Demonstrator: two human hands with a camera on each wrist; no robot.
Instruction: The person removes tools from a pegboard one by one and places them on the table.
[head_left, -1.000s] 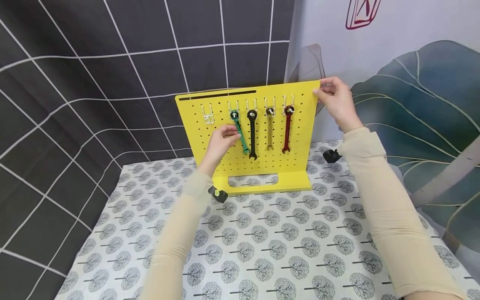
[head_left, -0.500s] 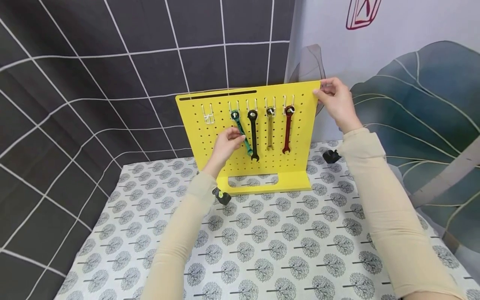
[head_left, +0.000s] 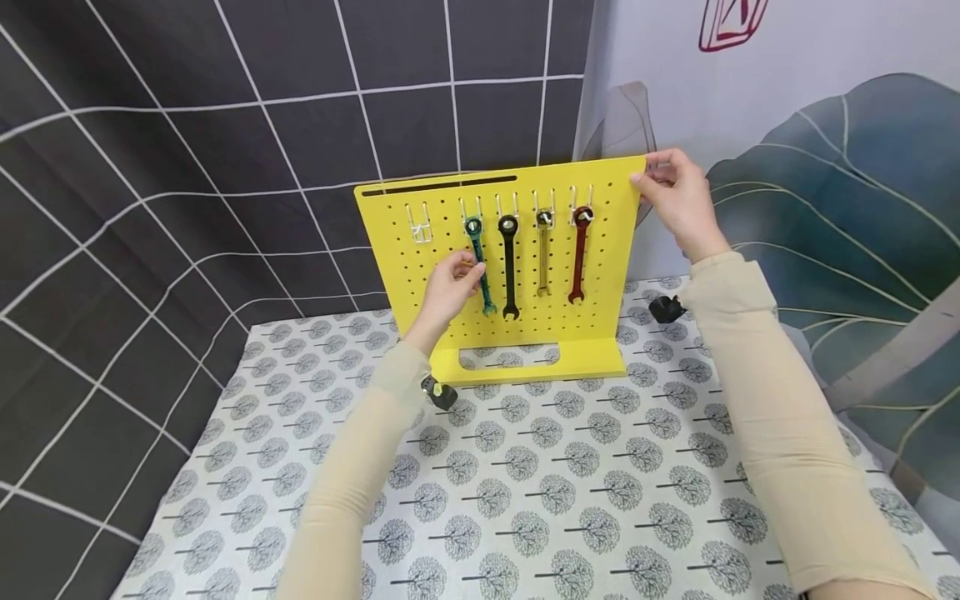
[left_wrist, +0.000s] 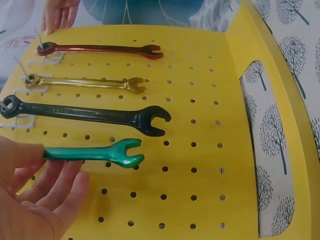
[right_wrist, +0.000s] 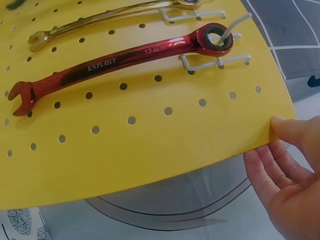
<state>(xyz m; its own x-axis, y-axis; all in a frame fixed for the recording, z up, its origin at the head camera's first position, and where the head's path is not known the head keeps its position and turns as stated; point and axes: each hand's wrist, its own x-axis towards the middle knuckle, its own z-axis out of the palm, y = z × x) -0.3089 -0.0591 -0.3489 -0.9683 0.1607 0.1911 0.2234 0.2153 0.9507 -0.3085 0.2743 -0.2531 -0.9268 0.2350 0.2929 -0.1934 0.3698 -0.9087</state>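
A yellow pegboard (head_left: 450, 321) stands upright on the table, with wrenches hanging from white hooks. My left hand (head_left: 450, 287) pinches the green wrench (head_left: 486, 296) by its shaft; its ring end still sits on a hook. In the left wrist view the thumb and fingers hold that green wrench (left_wrist: 117, 152), its open end pointing away from the hand. Right of it hang a black wrench (head_left: 510, 271), a gold wrench (head_left: 543, 258) and a red wrench (head_left: 579, 258). My right hand (head_left: 682, 200) grips the board's upper right corner, thumb in front and fingers behind (right_wrist: 292, 170).
A bare white hook (head_left: 420, 225) is on the board's left side. The table's cloth (head_left: 540, 500) has a tree print. Behind stands a dark curtain with white grid lines (head_left: 300, 167); a pale cloth with large leaves (head_left: 825, 208) hangs at the right.
The green wrench's lower end swung right toward the black wrench, then back left, and it now hangs straighter. My left hand moved slightly with it. The right hand kept its grip on the corner.
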